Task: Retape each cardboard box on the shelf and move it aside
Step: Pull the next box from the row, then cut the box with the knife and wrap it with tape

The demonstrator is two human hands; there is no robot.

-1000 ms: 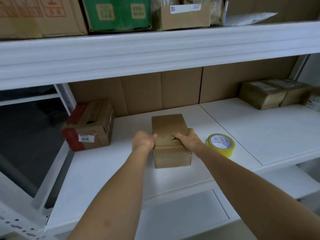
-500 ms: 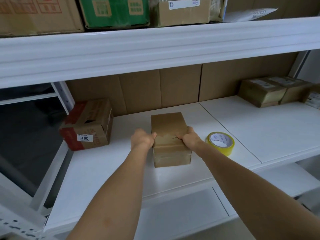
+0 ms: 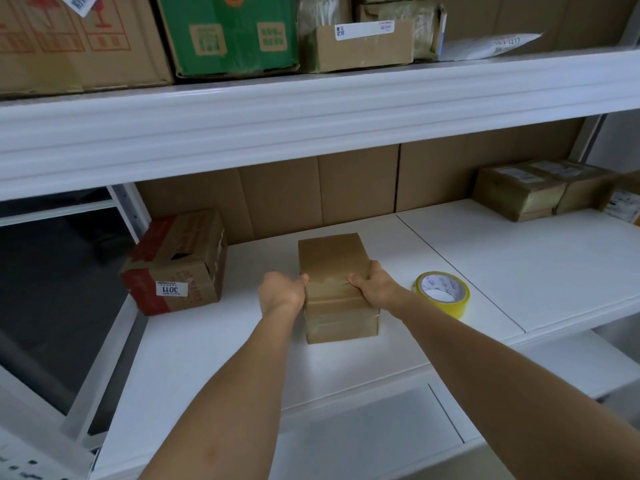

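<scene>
A small brown cardboard box (image 3: 334, 261) stands on the white shelf (image 3: 221, 344), with a torn strip of tape across its top near the front. My left hand (image 3: 281, 293) grips the box's left top edge, thumb on top. My right hand (image 3: 374, 284) grips its right top edge, thumb lying on the tape. A roll of yellow tape (image 3: 441, 293) lies flat on the shelf just right of my right wrist. A red and brown box (image 3: 176, 263) with label 3011 and a hole in its top sits at the shelf's left end.
Taped brown boxes (image 3: 530, 190) stand at the far right of the shelf. The upper shelf's white beam (image 3: 311, 112) hangs overhead, loaded with a green box (image 3: 232, 32) and other cartons. Cardboard sheets line the back wall. A lower shelf shows below.
Both hands keep their grip on the small box, the right hand sliding slightly back along its edge. The camera has tilted upward a little, showing more of the upper shelf.
</scene>
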